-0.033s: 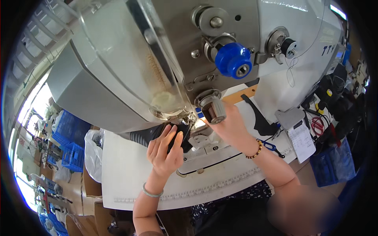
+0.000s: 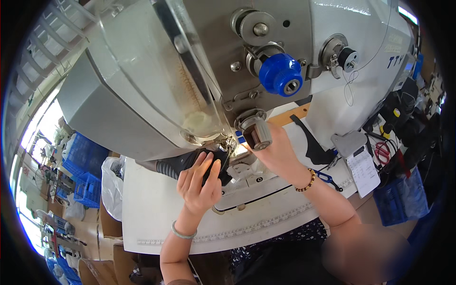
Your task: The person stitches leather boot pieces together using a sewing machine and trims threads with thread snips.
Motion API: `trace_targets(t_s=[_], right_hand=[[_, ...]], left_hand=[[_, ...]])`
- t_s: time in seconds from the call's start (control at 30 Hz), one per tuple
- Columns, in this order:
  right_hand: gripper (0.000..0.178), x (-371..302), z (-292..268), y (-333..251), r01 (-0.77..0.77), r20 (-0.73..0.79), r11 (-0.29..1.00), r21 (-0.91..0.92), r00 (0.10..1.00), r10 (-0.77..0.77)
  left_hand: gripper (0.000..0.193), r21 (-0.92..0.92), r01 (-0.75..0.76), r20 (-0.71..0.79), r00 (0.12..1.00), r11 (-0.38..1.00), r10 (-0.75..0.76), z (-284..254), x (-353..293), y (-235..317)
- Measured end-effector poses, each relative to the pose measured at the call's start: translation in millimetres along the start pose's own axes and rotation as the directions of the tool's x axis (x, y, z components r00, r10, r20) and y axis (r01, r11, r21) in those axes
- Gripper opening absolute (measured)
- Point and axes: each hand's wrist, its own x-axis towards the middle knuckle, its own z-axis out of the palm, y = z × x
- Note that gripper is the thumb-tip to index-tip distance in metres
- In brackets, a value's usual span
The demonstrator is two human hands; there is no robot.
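A black ribbed piece of sewn material [image 2: 172,166], perhaps a shoe upper, lies under the head of a large sewing machine [image 2: 137,85]. Stretched fingers of my left hand [image 2: 200,185] rest on this piece, slightly apart, just left of the lit needle area [image 2: 240,149]. My right hand [image 2: 278,152] reaches in from the right behind a grey cylindrical knob [image 2: 260,135]. Its fingers are hidden there, so what they touch does not show. Above the hands sits a blue tension knob [image 2: 280,73] on the steel faceplate.
A white table [image 2: 161,216] with a printed ruler strip surrounds the machine bed. To the right lie a black curved cut piece [image 2: 311,142], blue-handled thread snips [image 2: 325,176] and a paper sheet [image 2: 363,171]. Blue crates [image 2: 88,190] and a white plastic bag [image 2: 113,185] stand at left.
The black piece's tail reaches slightly farther left. Both hands look almost unmoved.
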Motion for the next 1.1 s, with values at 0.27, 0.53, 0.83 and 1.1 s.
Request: trace_targets(t_s=[0.27,0.53,0.83,1.1], right_hand=[[0.016,11,2,1,-0.313,0.108,0.941,0.129,0.948,0.301],[0.024,-65,25,13,0.055,-0.241,0.998,0.029,0.969,-0.046],[0.034,-96,71,11,0.016,0.174,0.993,0.114,0.984,-0.035],[0.026,-98,58,-55,-0.204,0.085,0.873,0.442,0.979,0.186]], left_hand=[[0.030,0.182,0.013,0.058,0.998,0.983,-0.024,-8,12,18],[0.025,0.267,0.045,0.130,0.988,0.963,-0.082,-13,16,28],[0.042,-0.130,0.492,0.696,0.663,0.861,-0.274,-50,69,-17],[0.072,-0.051,0.870,0.983,0.130,0.491,-0.127,-36,80,-37]])
